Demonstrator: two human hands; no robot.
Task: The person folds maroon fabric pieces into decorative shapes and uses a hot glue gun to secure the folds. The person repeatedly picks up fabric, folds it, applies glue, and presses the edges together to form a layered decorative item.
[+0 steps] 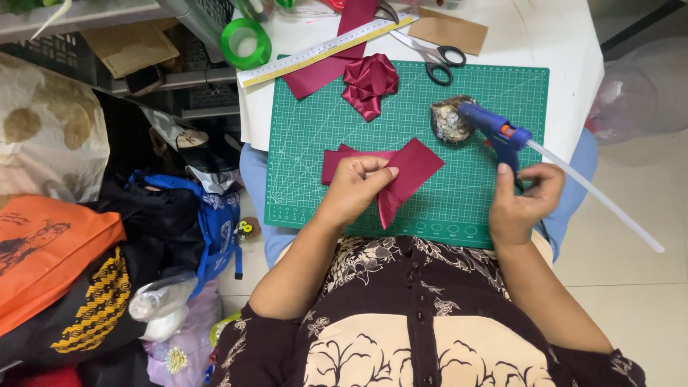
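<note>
My left hand (356, 188) pinches a folded strip of maroon ribbon (410, 170) against the green cutting mat (487, 193). My right hand (522, 201) grips a blue hot glue gun (502, 135) with a clear glue stick (595, 195) jutting out behind it toward the right. The gun's nozzle points up-left, close to a small dish of pale beads (448, 120). A finished maroon ribbon bow (368, 83) lies at the mat's far edge.
A yellow ruler (322, 50), a loose length of maroon ribbon (322, 72), black-handled scissors (434, 59), a green tape roll (246, 43) and brown card (448, 30) lie on the white table. Bags, an orange one (50, 251) among them, crowd the floor at left.
</note>
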